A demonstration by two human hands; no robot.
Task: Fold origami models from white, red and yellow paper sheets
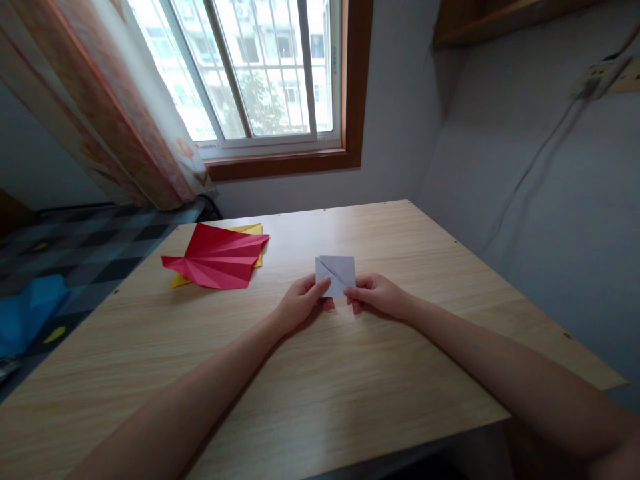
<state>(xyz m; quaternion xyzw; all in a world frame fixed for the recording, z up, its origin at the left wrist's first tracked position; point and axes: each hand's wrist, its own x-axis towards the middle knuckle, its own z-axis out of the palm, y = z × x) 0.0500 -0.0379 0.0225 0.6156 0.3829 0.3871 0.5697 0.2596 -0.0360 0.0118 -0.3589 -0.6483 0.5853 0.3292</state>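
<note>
Between my two hands is a small folded square of white paper [336, 270], held a little above the wooden table [280, 400]. A dark diagonal line, like a slit or fold edge, crosses its upper face. My left hand [303, 298] pinches the lower left side, thumb on top and fingers beneath. At the lower right corner, my right hand [377, 293] grips it the same way, with fingertips showing under the bottom edge. The paper's underside is hidden.
A red pleated paper figure [220, 260] lies on yellow folded paper [256, 230] at the table's back left. Beyond the left edge, a blue paper piece [33, 313] rests on checked cloth [125, 233]. A window and wall stand behind the table.
</note>
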